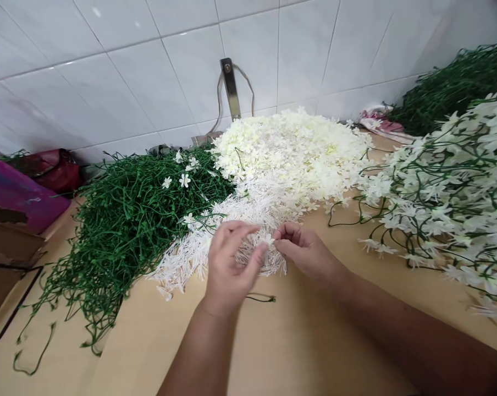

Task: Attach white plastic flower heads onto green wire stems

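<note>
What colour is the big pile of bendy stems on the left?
Dark green stems, dotted with a few white blossoms, seen clearly in the head view.

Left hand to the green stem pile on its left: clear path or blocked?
Probably yes. The left hand is at the white stamen heap, and the green stem pile lies right beside that on the table. Nothing stands between them, though its fingers are pinching a small white piece.

We see glossy white tiles (149, 82) behind a smooth, matt wooden table (314, 341). On the table, green stems (125, 220) look like shiny plastic; beside them, white petals (293, 148) look soft and matt, like cloth. Against the tiles stands a dull metal strip (231, 88).
</note>
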`<state>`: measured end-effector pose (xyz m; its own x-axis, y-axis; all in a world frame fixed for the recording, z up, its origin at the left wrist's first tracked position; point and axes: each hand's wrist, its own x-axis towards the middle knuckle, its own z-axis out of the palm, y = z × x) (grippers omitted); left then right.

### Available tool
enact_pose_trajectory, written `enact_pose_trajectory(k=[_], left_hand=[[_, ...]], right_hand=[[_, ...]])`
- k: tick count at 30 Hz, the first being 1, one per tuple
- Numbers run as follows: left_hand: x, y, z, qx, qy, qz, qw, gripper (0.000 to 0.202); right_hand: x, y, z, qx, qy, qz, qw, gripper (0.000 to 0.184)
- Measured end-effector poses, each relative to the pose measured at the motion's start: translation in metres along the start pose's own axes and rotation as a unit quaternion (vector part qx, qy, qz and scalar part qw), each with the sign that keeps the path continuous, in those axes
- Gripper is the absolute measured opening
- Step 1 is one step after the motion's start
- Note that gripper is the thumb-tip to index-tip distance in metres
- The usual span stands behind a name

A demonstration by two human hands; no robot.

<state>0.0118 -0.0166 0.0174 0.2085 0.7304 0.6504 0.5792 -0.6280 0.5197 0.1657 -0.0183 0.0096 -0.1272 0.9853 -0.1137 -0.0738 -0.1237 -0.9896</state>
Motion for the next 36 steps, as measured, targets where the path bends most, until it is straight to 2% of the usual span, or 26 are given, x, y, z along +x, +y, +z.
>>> enact_pose_trajectory(k=[3,8,12,16,19,21,23,24,26,28,30,33,36], left_hand=[[-0.003,0.006,0.010,0.029,-0.078,0.025,0.996,0.028],[-0.003,0.005,0.010,0.028,-0.113,0.021,0.993,0.025],[-0.002,0.000,0.007,0.014,-0.137,0.005,0.990,0.032],[-0.003,-0.002,0.007,0.009,-0.109,0.010,0.994,0.029],[-0.003,-0.002,0.009,0.001,-0.080,-0.011,0.997,0.024],[-0.003,-0.003,0.009,-0.010,-0.064,-0.044,0.997,0.023],[-0.004,-0.003,0.010,-0.028,-0.046,-0.081,0.995,0.023],[-0.004,-0.003,0.011,-0.037,-0.038,-0.097,0.994,0.023],[-0.004,-0.004,0.012,-0.052,-0.022,-0.124,0.991,0.022],[-0.005,-0.005,0.013,-0.063,-0.012,-0.145,0.987,0.020],[-0.005,-0.006,0.013,-0.075,-0.007,-0.161,0.984,0.017],[-0.004,-0.008,0.013,-0.088,-0.010,-0.172,0.981,0.016],[-0.004,-0.010,0.014,-0.080,-0.007,-0.171,0.982,0.017]], right_hand=[[0.001,-0.002,-0.001,0.029,0.007,0.009,1.000,0.005],[0.003,-0.006,-0.002,0.074,-0.009,0.052,0.996,0.005],[0.003,-0.006,-0.004,0.109,-0.027,0.072,0.991,0.007],[0.003,-0.004,-0.002,0.130,-0.057,0.081,0.987,0.011],[0.002,-0.004,-0.001,0.103,-0.069,0.080,0.989,0.014],[0.005,-0.007,-0.007,0.041,-0.060,0.060,0.996,0.016],[0.010,-0.013,-0.020,-0.077,-0.028,0.003,0.997,0.018],[0.014,-0.017,-0.029,-0.154,0.000,-0.035,0.987,0.017],[0.025,-0.026,-0.049,-0.323,0.072,-0.090,0.939,0.014],[0.038,-0.033,-0.070,-0.456,0.135,-0.082,0.876,0.012],[0.052,-0.034,-0.085,-0.573,0.156,-0.051,0.803,0.015],[0.068,-0.026,-0.097,-0.625,0.166,-0.038,0.762,0.018],[0.078,-0.017,-0.097,-0.642,0.162,-0.046,0.748,0.014]])
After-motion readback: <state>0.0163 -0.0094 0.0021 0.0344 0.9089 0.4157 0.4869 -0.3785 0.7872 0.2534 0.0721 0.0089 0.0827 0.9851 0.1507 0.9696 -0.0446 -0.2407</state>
